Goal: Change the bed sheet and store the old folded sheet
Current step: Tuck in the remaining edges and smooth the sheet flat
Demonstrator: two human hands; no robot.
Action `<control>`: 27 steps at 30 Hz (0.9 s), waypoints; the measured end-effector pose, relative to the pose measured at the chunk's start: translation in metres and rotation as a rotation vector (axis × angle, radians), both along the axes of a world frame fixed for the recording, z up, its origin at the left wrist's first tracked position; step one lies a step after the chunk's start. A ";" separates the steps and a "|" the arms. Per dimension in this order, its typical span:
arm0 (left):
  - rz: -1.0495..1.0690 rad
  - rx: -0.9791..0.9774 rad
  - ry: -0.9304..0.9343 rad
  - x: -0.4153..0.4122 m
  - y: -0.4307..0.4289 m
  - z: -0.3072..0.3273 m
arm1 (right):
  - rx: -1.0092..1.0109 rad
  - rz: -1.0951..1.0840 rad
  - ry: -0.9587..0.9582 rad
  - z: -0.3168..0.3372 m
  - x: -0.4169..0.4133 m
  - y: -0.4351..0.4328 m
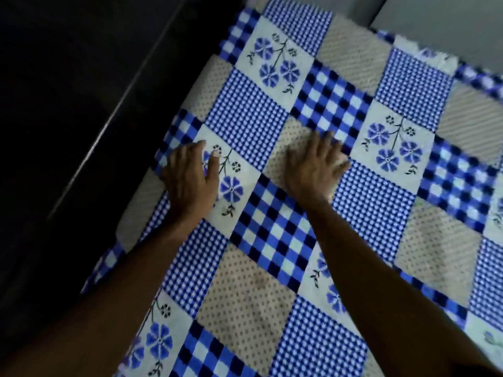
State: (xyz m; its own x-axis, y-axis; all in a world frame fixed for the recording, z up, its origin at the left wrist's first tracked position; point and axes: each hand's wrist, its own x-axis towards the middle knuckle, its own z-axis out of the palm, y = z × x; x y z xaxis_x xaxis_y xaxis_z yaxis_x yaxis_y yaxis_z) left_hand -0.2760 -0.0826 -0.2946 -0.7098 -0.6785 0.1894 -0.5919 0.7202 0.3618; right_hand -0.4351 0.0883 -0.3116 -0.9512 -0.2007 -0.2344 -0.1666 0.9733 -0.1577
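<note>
A blue, white and beige patchwork bed sheet with check squares and flower squares lies spread flat over the bed. My left hand rests palm down on a flower square near the sheet's left edge, fingers straight. My right hand lies flat on a beige dotted square further right, fingers spread and blurred. Both forearms reach in from the bottom of the view. Neither hand holds anything.
A dark bed frame or headboard runs diagonally along the sheet's left edge, with dark space beyond it. A pale wall or floor shows past the sheet's far edge at the top right.
</note>
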 end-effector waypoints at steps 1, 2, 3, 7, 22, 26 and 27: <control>-0.027 0.011 0.036 -0.018 -0.004 0.001 | -0.013 0.071 0.004 -0.002 0.004 -0.019; -0.063 0.030 0.079 -0.040 -0.010 0.002 | -0.034 0.143 0.010 -0.004 0.008 -0.040; -0.096 0.045 0.134 -0.058 -0.018 0.002 | -0.050 0.231 0.023 -0.007 0.017 -0.062; -0.177 0.115 0.248 -0.133 -0.052 0.002 | -0.081 0.655 0.025 -0.009 0.028 -0.131; -0.592 -0.092 -0.147 -0.285 -0.068 -0.039 | -0.071 -0.049 0.168 -0.015 -0.172 -0.059; -0.309 -0.055 -0.177 -0.301 -0.126 -0.040 | -0.124 0.279 0.126 -0.013 -0.175 -0.146; -0.268 -0.034 -0.204 -0.306 -0.133 -0.039 | -0.133 0.355 0.105 -0.010 -0.179 -0.158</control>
State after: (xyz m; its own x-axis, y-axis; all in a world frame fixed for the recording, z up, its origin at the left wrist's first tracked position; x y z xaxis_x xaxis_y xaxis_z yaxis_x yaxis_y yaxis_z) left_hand -0.5825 -0.2156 -0.3331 -0.8877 -0.4584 0.0441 -0.4377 0.8697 0.2282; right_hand -0.6139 -0.0700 -0.3212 -0.8344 -0.5438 -0.0895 -0.5113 0.8244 -0.2427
